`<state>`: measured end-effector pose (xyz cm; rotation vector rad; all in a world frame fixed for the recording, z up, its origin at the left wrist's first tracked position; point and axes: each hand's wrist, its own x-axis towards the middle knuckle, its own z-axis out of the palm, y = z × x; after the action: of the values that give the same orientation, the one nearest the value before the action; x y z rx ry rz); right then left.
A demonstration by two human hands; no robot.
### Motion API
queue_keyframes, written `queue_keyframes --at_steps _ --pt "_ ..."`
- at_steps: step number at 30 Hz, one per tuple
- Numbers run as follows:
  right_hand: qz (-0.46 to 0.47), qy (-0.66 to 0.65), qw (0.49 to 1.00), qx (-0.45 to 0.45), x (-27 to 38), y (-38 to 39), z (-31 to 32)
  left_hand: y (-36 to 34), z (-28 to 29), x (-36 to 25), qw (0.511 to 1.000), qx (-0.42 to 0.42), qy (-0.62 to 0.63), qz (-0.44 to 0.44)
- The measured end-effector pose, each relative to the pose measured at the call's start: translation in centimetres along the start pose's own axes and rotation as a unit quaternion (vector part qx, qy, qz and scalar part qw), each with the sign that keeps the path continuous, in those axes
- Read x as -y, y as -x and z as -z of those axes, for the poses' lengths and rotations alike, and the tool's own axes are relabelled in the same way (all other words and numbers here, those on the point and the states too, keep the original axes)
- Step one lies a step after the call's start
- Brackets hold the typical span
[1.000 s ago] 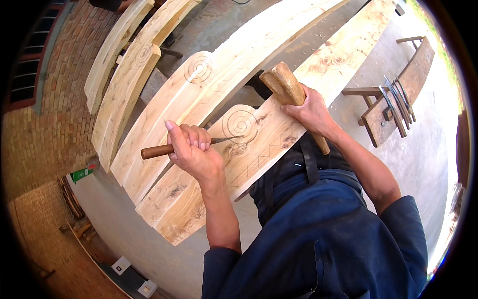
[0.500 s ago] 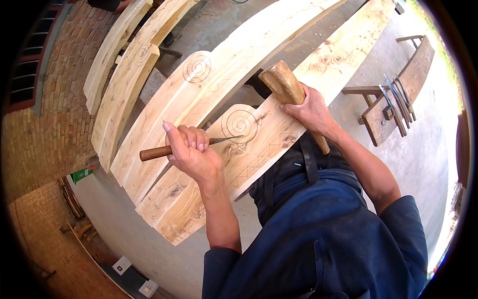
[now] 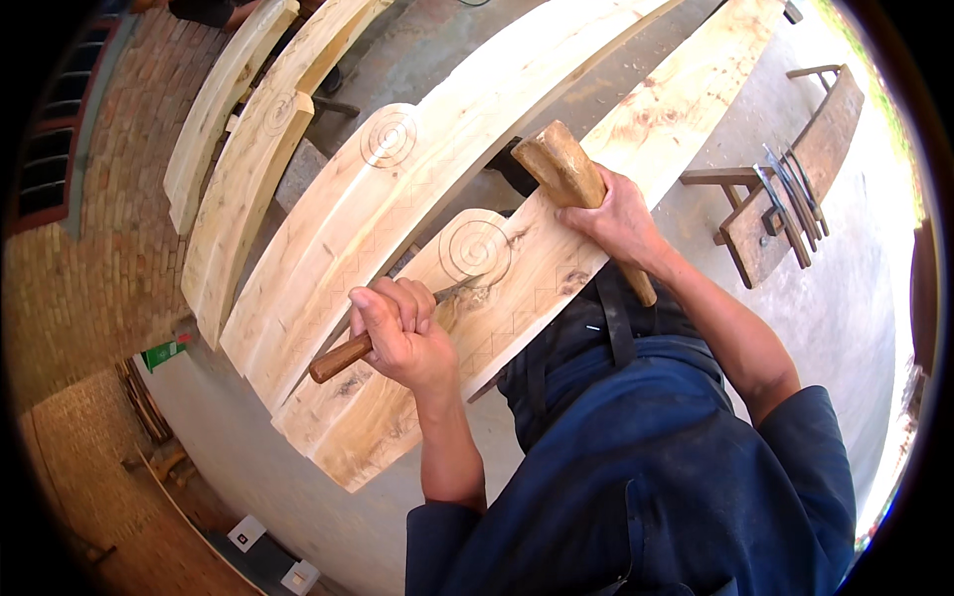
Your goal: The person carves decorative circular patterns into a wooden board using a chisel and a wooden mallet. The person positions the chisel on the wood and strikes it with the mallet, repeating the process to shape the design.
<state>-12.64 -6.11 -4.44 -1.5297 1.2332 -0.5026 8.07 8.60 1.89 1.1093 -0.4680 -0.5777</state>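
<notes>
My left hand [image 3: 405,333] is closed round a chisel [image 3: 340,358] with a brown wooden handle. Its narrow metal blade points right, toward the lower edge of a spiral [image 3: 475,248] marked on the nearest pale timber beam [image 3: 537,263]. Whether the tip touches the wood I cannot tell. A worn wooden mallet [image 3: 561,164] is gripped in my right hand [image 3: 616,219], its thick head resting on or just over the beam, its handle end sticking out below my hand. Stepped pencil lines run along the beam beside the spiral.
Another curved beam [image 3: 437,149] with a spiral lies just beyond, and further beams [image 3: 268,119] stand at the left. A low wooden bench [image 3: 740,248] at the right carries several long metal tools [image 3: 790,204]. A person's arm [image 3: 238,14] shows at the far upper left.
My left hand has moved slightly right and down with the chisel, tilting its handle end lower. My right hand and the mallet have barely moved.
</notes>
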Motion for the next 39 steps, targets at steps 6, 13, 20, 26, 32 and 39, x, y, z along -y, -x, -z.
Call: queue_keyframes --at_steps 6,13,20,26,32,39 --pt "0.005 -0.024 1.0 -0.001 -0.2 -0.1 -0.3 -2.2 -2.0 -0.4 0.997 0.063 -0.034 0.041" --pt "0.147 0.059 0.987 0.01 3.9 1.0 0.2 -0.6 -2.4 0.5 0.997 0.025 -0.078 -0.01" --pt "0.545 0.136 0.824 -0.077 18.1 2.9 1.1 1.8 -0.2 1.9 0.995 -0.025 -0.089 -0.038" --pt "0.634 0.032 0.767 -0.092 21.4 5.2 -0.3 3.6 0.7 3.8 0.973 -0.04 -0.217 -0.07" --pt "0.714 0.243 0.646 -0.118 20.7 4.8 -1.4 3.4 1.1 3.1 0.972 -0.044 -0.218 -0.076" --pt "0.6 0.043 0.798 0.029 21.9 8.1 1.1 4.0 1.0 3.6 0.971 -0.033 -0.225 -0.072"
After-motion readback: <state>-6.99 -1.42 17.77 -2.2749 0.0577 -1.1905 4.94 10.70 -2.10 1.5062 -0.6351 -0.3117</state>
